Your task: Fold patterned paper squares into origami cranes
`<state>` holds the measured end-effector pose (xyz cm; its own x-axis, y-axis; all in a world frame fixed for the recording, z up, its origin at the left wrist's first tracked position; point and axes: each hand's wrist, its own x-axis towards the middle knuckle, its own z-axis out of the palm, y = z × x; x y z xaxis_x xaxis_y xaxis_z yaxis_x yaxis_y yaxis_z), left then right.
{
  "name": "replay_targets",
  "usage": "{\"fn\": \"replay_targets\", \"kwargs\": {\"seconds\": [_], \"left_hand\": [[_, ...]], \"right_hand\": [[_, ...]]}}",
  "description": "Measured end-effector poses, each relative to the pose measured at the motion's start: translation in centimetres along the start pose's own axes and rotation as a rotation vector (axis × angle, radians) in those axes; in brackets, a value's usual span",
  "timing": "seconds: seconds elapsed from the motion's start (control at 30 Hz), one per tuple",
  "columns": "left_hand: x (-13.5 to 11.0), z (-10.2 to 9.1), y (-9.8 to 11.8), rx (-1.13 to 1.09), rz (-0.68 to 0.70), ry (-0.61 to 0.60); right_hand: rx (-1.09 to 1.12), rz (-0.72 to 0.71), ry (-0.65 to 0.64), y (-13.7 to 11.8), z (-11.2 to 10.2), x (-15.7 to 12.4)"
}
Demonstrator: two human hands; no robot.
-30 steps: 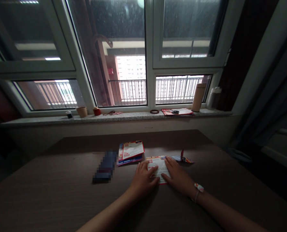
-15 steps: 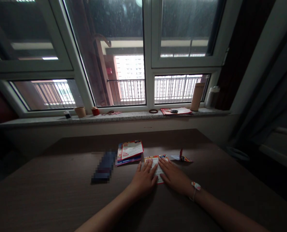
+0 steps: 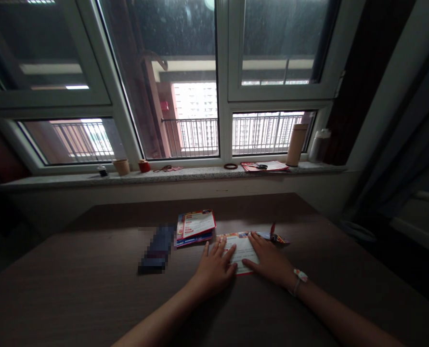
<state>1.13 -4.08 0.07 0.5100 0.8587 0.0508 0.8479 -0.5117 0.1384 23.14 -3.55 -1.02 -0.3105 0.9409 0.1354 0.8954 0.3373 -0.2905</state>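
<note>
white printed sheet point(image 3: 241, 251) edged red, brown wood-grain table point(image 3: 77, 284), speckled grey sill point(image 3: 200, 173)

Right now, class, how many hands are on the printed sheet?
2: the left hand on the left side of the printed sheet, the right hand on its right side.

I can read no text, number or brand in the head view. The printed sheet point(image 3: 243, 250) on the table point(image 3: 91, 274) carries lines of print; I find them too small to resolve. The white top page point(image 3: 201, 223) of the nearby stack bears red marks and fine lines, also illegible. On the blue leaflet point(image 3: 194, 239) beneath, I register pale lettering, undecipherable.
</note>
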Motion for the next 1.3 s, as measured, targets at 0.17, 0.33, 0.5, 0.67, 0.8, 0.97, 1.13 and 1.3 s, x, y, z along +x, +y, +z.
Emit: {"fn": "replay_targets", "kwargs": {"seconds": [0.17,0.33,0.5,0.67,0.8,0.97,1.13,1.3], "left_hand": [[-0.1,0.0,0.0,0.007,-0.005,0.006],[-0.1,-0.3,0.1,-0.005,-0.005,-0.007],[0.0,-0.2,0.0,-0.01,0.013,0.003],[0.2,0.4,-0.2,-0.025,0.112,-0.007],[0.3,0.6,-0.3,-0.001,0.085,-0.014],[0.1,1.0,-0.5,0.039,-0.065,0.044],[-0.1,1.1,-0.9,0.048,-0.109,0.057],[-0.1,0.3,-0.5,0.022,-0.079,0.063]], "right_hand": [[0.013,0.032,0.04,0.6,-0.5,0.1],[0.02,0.082,0.099,1.6,-0.9,0.4],[0.048,-0.032,0.163,0.9,-0.7,0.1],[0.066,-0.249,0.093,-0.8,0.4,-0.1],[0.024,-0.242,0.015,-0.9,1.1,0.1],[-0.037,-0.097,-0.009,-0.3,0.4,0.0],[-0.041,-0.049,-0.017,-0.4,0.0,-0.2],[-0.024,-0.06,0.007,-0.3,0.1,-0.3]]}}
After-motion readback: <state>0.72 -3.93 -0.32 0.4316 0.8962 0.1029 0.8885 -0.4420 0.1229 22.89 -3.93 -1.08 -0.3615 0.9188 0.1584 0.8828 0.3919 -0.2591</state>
